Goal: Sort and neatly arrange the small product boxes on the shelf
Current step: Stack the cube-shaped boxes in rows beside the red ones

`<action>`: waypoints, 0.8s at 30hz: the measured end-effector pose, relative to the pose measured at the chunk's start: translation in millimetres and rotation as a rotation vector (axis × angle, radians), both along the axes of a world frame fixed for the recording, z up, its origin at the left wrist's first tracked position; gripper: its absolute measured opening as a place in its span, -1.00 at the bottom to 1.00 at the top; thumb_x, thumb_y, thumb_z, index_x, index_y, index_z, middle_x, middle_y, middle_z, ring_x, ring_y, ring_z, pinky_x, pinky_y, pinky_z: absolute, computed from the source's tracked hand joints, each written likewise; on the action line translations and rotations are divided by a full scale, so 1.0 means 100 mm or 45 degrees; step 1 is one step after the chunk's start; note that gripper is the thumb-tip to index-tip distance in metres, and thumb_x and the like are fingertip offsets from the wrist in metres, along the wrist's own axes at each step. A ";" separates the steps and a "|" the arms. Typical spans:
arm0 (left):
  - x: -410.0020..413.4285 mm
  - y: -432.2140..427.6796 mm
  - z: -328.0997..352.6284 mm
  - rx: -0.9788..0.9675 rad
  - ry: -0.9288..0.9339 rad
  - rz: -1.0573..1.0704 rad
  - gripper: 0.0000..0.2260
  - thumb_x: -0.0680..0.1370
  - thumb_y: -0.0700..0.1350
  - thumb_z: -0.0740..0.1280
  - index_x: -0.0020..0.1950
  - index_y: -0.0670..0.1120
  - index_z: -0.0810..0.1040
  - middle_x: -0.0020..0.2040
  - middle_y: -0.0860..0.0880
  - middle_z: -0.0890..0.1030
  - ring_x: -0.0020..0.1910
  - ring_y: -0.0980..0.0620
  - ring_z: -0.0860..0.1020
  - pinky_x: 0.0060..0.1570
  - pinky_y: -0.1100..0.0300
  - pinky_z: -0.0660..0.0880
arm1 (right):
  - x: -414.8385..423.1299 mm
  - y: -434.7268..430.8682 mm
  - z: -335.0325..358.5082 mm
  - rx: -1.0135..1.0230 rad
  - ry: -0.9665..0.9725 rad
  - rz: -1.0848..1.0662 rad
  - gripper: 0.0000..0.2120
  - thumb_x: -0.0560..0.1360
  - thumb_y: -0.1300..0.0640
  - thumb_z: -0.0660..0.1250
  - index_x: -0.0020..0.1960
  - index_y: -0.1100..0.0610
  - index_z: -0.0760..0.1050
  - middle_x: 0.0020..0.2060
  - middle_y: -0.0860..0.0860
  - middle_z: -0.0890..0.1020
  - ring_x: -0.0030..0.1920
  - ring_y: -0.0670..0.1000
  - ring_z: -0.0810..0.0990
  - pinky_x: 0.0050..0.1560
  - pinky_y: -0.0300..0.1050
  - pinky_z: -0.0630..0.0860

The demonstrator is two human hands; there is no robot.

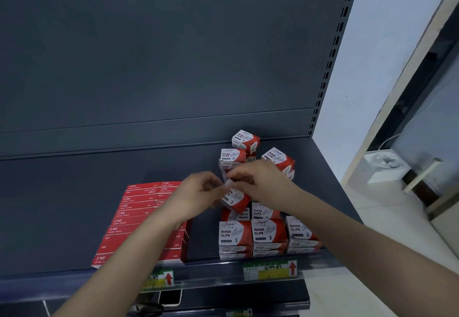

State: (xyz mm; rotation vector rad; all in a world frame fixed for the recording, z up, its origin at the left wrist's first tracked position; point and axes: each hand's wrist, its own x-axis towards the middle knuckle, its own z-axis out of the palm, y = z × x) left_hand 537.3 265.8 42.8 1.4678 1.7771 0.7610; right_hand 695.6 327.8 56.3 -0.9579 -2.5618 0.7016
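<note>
Fingers of the left hand (pixel 198 192) pinch the tilted paper-clip box (pixel 236 198) at its left edge, those of the right hand (pixel 260 184) grip its top; stacked boxes (pixel 267 229) lie just nearer

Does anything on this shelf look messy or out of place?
Yes. The rear paper clip boxes lie heaped and tilted, and one second-row box reads upside down, unlike the squared front row and staple boxes. The left hand and right hand pinch another tilted box.

Both forearms (pixel 139 249) are bare, as are the left hand (pixel 198 193) and right hand (pixel 262 184).
</note>
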 end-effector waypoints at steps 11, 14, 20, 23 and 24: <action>0.00 0.04 -0.09 -0.066 0.590 -0.210 -0.77 0.54 0.03 0.28 0.15 0.00 0.53 0.02 0.05 0.59 -0.01 0.09 0.53 -0.04 0.24 0.46 | 1.00 0.28 -0.01 -0.049 -0.468 -0.342 -0.80 0.45 -0.01 0.39 -0.03 0.10 0.58 -0.11 -0.06 0.64 -0.17 -0.13 0.56 -0.12 -0.30 0.48; 0.01 0.13 -0.08 -0.117 0.315 -0.277 -0.68 0.50 0.04 0.36 0.22 -0.01 0.55 0.09 0.10 0.61 0.02 0.19 0.56 0.08 0.25 0.51 | 1.05 0.33 -0.14 -0.247 -0.462 -0.371 -0.67 0.42 -0.07 0.41 0.08 0.09 0.53 0.01 -0.03 0.62 -0.06 -0.08 0.57 -0.05 -0.25 0.52; 0.02 0.20 -0.13 -0.209 0.184 -0.366 -0.80 0.48 0.08 0.37 -0.08 -0.01 0.68 -0.18 0.06 0.68 -0.23 0.21 0.58 -0.15 0.23 0.50 | 1.12 0.41 -0.25 -0.377 -0.438 -0.284 -0.69 0.41 0.02 0.43 0.13 0.06 0.55 0.07 -0.06 0.62 0.00 -0.09 0.56 0.00 -0.24 0.52; 0.02 0.19 -0.11 -0.220 0.208 -0.435 -0.80 0.51 0.07 0.33 -0.05 0.00 0.68 -0.16 0.07 0.68 -0.21 0.19 0.59 -0.13 0.20 0.51 | 1.15 0.42 -0.25 -0.538 -0.345 -0.195 -0.75 0.43 0.12 0.43 0.10 0.06 0.57 0.05 -0.07 0.64 0.06 -0.08 0.60 0.10 -0.13 0.57; 0.02 0.19 -0.11 -0.223 0.195 -0.460 -0.80 0.52 0.06 0.32 -0.02 0.01 0.67 -0.13 0.07 0.69 -0.18 0.18 0.61 -0.11 0.20 0.52 | 1.14 0.41 -0.25 -0.577 -0.322 -0.165 -0.75 0.43 0.12 0.43 0.10 0.07 0.57 0.05 -0.07 0.65 0.07 -0.08 0.61 0.11 -0.11 0.57</action>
